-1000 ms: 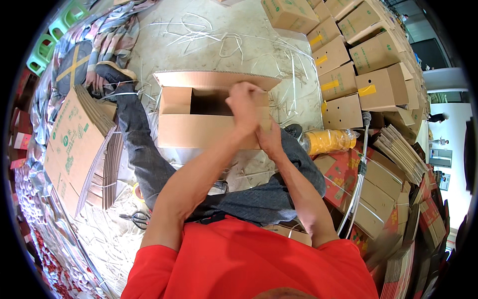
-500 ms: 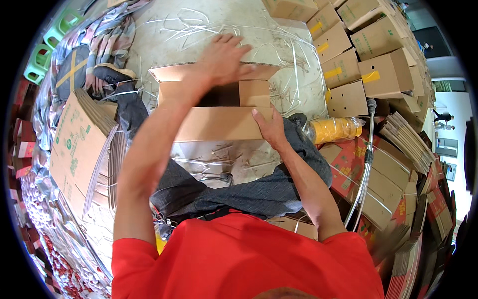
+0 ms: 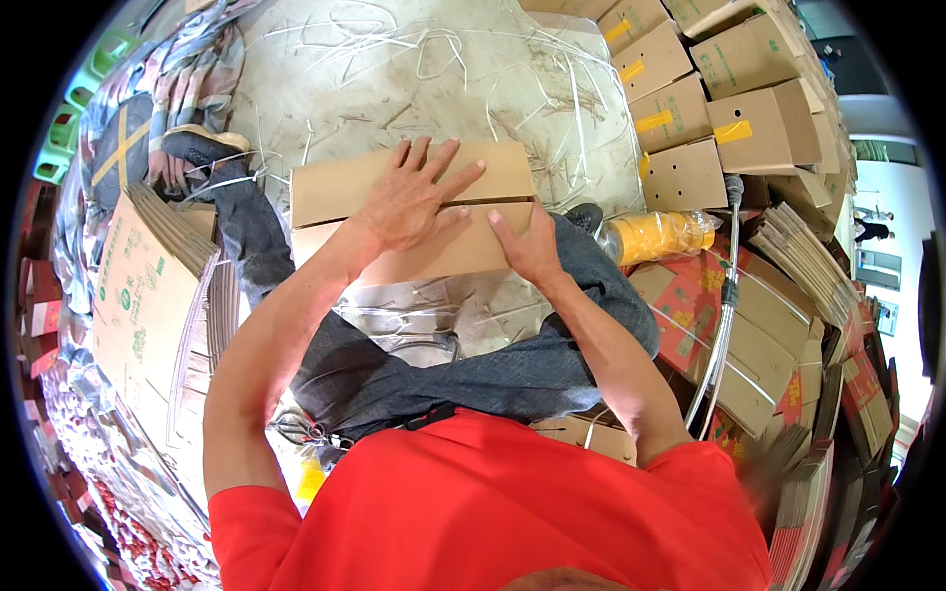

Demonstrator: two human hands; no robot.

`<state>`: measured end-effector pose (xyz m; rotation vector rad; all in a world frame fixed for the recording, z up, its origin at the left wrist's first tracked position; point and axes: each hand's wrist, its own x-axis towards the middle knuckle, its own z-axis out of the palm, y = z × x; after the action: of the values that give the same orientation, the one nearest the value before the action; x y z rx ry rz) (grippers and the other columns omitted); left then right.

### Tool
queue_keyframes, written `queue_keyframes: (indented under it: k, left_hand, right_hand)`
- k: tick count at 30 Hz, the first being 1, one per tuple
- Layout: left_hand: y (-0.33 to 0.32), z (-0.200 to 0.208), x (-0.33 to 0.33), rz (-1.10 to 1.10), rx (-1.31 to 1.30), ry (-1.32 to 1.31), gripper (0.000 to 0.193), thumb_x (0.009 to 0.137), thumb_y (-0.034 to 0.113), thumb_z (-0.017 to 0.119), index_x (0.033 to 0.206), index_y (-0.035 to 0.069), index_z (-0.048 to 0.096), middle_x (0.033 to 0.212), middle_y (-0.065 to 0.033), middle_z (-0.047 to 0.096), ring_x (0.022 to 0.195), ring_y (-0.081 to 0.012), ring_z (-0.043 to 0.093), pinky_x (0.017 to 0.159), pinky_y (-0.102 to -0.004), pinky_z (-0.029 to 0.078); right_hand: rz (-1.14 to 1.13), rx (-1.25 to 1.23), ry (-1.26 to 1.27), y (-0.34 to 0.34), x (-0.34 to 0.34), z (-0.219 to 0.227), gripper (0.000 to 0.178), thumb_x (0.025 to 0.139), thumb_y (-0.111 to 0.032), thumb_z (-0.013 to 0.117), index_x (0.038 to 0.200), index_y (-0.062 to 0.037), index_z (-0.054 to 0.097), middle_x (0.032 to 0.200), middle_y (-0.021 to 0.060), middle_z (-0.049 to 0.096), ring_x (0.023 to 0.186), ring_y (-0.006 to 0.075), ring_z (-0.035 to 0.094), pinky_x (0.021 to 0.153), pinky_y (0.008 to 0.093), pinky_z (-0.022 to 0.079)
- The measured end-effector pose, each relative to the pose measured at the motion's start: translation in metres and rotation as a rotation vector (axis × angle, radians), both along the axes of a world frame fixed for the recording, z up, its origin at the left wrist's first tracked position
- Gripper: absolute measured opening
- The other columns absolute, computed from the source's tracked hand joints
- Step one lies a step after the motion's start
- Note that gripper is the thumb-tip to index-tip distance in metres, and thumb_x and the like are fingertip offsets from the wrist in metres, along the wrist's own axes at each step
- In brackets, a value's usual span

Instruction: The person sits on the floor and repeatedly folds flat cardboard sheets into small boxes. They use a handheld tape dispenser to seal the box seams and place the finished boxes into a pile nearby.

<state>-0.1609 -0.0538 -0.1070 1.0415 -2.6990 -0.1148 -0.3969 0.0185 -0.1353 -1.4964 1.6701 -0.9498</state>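
On the lap, between the knees: brown cardboard box, both top flaps folded down. Left hand spread flat, fingers splayed across the seam, gripping nothing. Right hand open too, palm against the near flap. Best to press evenly and keep the flap edges flush. Little room right: roll of yellow tape, stacked boxes. Flat cartons crowding left; bare floor ahead.
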Motion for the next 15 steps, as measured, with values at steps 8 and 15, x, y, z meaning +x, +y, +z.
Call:
queue_keyframes:
  k: [8,15]
  left_hand:
    - [0.002,-0.001,0.004,0.005,0.030,0.026,0.069,0.100,0.061,0.052,0.159,0.026,0.045,0.163,-0.0212,0.038,0.145,-0.0510,0.036,0.125,-0.0599,0.022]
    - [-0.004,0.008,0.003,-0.038,0.108,0.063,0.070,0.094,0.047,0.064,0.157,0.021,0.047,0.163,-0.0246,0.036,0.147,-0.0531,0.032,0.125,-0.0624,0.020]
  right_hand:
    - [0.012,0.043,-0.082,-0.001,-0.011,-0.023,0.050,0.097,-0.030,0.070,0.134,0.0023,0.059,0.122,0.0233,0.071,0.113,0.0368,0.070,0.096,0.0433,0.053]
    - [-0.010,0.112,-0.058,-0.019,-0.028,-0.085,0.053,0.109,-0.042,0.049,0.125,0.0061,0.064,0.116,0.0177,0.071,0.108,0.0233,0.065,0.095,0.0399,0.049]
